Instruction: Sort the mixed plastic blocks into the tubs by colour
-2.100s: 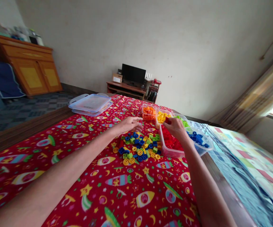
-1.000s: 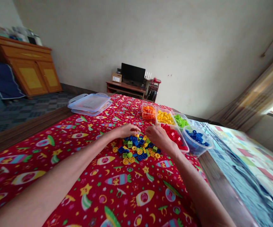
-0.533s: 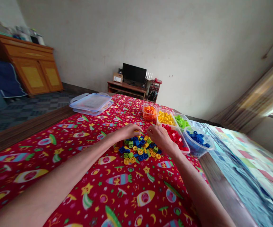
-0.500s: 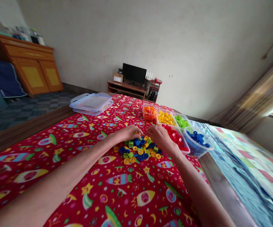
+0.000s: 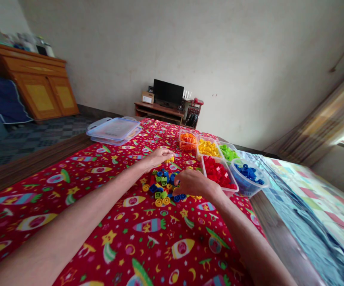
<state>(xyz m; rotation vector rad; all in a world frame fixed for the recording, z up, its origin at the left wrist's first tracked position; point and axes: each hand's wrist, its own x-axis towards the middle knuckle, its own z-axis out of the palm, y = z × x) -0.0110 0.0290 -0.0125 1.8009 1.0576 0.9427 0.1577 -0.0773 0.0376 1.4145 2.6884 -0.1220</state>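
A pile of small plastic building pieces (image 5: pixel 162 187) in blue, yellow and green lies on the red patterned cloth (image 5: pixel 148 238). My left hand (image 5: pixel 159 155) hovers just beyond the pile, fingertips pinched on a small yellow piece (image 5: pixel 169 160). My right hand (image 5: pixel 193 183) rests palm down on the pile's right side. Its fingers curl over blue and yellow pieces, and what they grip is hidden. Just right of it stands a clear tub of red pieces (image 5: pixel 219 171).
Clear tubs of orange (image 5: pixel 187 141), yellow (image 5: pixel 208 147) and green pieces (image 5: pixel 228 152) line the far side, and a bowl of blue pieces (image 5: pixel 248 174) stands at the right edge. Stacked clear lids (image 5: pixel 114 130) lie far left. A wooden cabinet (image 5: pixel 41 89) and a monitor desk (image 5: pixel 167 104) stand behind.
My right hand has drawn back from the red tub's side onto the near right of the pile. My left hand has lifted off the pile with a yellow piece.
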